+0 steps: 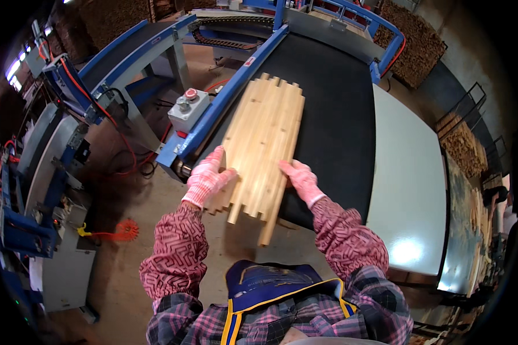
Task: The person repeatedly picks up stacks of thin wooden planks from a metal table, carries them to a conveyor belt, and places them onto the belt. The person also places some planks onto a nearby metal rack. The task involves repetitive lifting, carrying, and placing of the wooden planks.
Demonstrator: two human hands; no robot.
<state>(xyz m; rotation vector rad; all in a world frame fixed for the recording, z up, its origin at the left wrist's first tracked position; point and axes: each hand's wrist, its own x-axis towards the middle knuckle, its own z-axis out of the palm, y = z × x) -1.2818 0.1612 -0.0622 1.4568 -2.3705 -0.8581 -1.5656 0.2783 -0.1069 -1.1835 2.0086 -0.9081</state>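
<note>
Head view: I'm looking down on a bundle of pale wooden slats with staggered ends (263, 144), lying lengthwise on a black conveyor belt (334, 115) in a blue steel frame.
Where the slats sit: far ends up on the belt, near ends overhanging the belt's edge toward me, above the brown floor.
Left hand: my left hand in a pink knitted glove (207, 179) is pressed against the bundle's left edge, near the overhang.
Left fingers: curled round the outer slat, clamped on its side as far as I can see.
Right hand: my right hand in a matching pink glove (300, 179) lies flat on top of the bundle's right side.
Right fingers: stretched out and close together, pressing down, not gripping.
Doing it well: I judge the stack should be squeezed evenly from both sides, so no slat slips; the uneven near ends want care, as the loose lowest one could drop.
Around me: a grey control box with a red button (188, 108) sits left of the belt; a pale grey worktop (408, 184) runs along the right.
</note>
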